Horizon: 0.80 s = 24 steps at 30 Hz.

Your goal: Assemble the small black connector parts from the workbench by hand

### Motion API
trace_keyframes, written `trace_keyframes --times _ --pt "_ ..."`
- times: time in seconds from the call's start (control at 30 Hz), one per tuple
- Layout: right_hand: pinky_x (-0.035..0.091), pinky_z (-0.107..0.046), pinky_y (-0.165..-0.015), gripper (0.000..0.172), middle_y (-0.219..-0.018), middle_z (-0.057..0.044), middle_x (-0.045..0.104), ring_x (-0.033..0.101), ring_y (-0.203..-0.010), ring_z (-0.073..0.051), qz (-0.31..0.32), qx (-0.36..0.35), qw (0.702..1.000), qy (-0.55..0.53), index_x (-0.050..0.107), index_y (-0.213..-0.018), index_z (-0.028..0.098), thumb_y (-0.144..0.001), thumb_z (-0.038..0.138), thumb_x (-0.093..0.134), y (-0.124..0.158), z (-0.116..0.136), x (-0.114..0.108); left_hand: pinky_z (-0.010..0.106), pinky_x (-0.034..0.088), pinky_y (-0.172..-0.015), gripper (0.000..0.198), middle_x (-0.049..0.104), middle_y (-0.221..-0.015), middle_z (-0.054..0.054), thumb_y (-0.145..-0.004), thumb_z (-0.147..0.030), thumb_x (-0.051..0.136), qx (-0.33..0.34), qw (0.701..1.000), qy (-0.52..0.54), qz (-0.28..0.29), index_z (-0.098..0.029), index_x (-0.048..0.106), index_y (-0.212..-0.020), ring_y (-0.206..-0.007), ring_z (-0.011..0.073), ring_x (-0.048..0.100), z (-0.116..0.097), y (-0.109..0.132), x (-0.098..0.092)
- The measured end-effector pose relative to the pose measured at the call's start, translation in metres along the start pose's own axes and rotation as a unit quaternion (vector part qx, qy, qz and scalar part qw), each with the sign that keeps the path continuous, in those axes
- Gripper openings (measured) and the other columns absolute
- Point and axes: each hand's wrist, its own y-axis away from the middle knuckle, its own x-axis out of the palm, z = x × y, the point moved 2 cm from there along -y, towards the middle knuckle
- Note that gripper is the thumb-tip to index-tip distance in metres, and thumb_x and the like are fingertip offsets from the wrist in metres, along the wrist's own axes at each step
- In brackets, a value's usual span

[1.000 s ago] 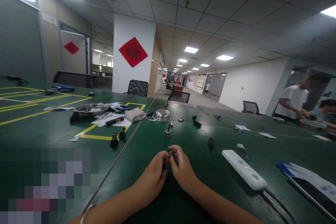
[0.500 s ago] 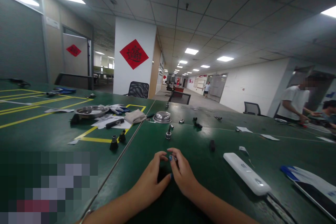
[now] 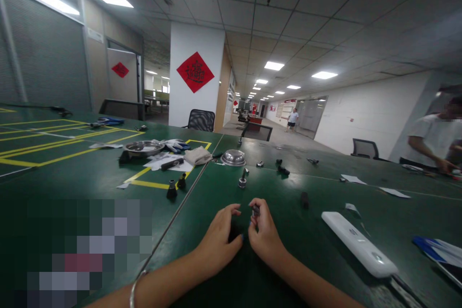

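Note:
Both my hands rest close together on the green table (image 3: 296, 250), near its front edge. My right hand (image 3: 265, 233) pinches a small dark metal part (image 3: 255, 210) between thumb and fingertips. My left hand (image 3: 220, 238) sits just to its left with the fingers curved and apart, nothing visible in them; it does not touch the part. A small silver fitting (image 3: 242, 180) stands on the table beyond my hands. A short black cylinder (image 3: 305, 199) lies to the right of them.
A white oblong device (image 3: 357, 243) lies at right, with a blue and white item (image 3: 438, 252) beyond it. Two black fittings (image 3: 175, 186), a metal dome (image 3: 233, 157), a metal dish (image 3: 143, 147), cloth and papers sit further back. A person in white (image 3: 433, 142) works at far right.
My left hand has let go of the small part and drawn slightly away, fingers opening. My right hand keeps the part pinched. The view has shifted to the left.

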Motion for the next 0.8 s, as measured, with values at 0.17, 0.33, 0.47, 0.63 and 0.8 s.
trace_keyframes --times 0.17,0.33,0.47,0.63,0.8 --pt "0.039 -0.022 -0.061 0.051 -0.082 0.002 0.044 0.047 -0.07 -0.012 0.017 0.077 0.991 -0.112 0.044 -0.1 0.022 -0.054 0.0 0.043 -0.004 -0.021 0.006 0.041 0.037 -0.099 0.047 0.056 -0.114 0.012 -0.075 -0.027 0.053 -0.053 0.998 0.014 -0.012 -0.015 0.043 -0.119 -0.111 0.0242 0.049 -0.001 -0.002 -0.001" --pt "0.032 -0.02 -0.051 0.05 -0.072 0.005 0.038 0.038 -0.058 -0.01 0.024 0.095 0.983 -0.157 0.043 -0.096 0.023 -0.051 0.003 0.043 -0.008 -0.03 0.006 0.038 0.036 -0.098 0.042 0.056 -0.114 0.01 -0.08 -0.034 0.05 -0.058 0.998 0.017 -0.006 -0.017 0.044 -0.119 -0.109 0.0226 0.049 -0.001 -0.002 0.0" --pt "0.029 -0.02 -0.05 0.049 -0.071 0.005 0.036 0.037 -0.059 -0.01 0.026 0.101 0.979 -0.177 0.042 -0.096 0.022 -0.049 0.006 0.042 -0.008 -0.028 0.007 0.036 0.037 -0.096 0.035 0.056 -0.112 0.009 -0.086 -0.036 0.043 -0.041 0.999 -0.001 0.0 -0.018 0.049 -0.115 -0.108 0.0212 0.048 0.001 -0.003 0.0" --pt "0.029 -0.019 -0.048 0.049 -0.071 0.005 0.036 0.037 -0.058 -0.01 0.02 0.117 0.975 -0.187 0.039 -0.093 0.023 -0.048 0.006 0.04 -0.001 -0.019 0.013 0.034 0.035 -0.096 0.031 0.059 -0.099 0.004 -0.09 -0.035 0.033 0.032 0.998 -0.045 0.033 -0.02 0.06 -0.095 -0.103 0.0191 0.048 -0.001 -0.006 0.001" --pt "0.033 -0.02 -0.051 0.047 -0.073 0.003 0.04 0.04 -0.059 -0.011 0.0 0.103 0.985 -0.14 0.043 -0.095 0.022 -0.052 0.003 0.041 0.006 -0.004 0.011 0.034 0.033 -0.098 0.031 0.06 -0.1 0.003 -0.091 -0.035 0.033 0.049 0.997 -0.05 0.038 -0.021 0.06 -0.096 -0.103 0.0187 0.047 -0.005 -0.005 -0.001"
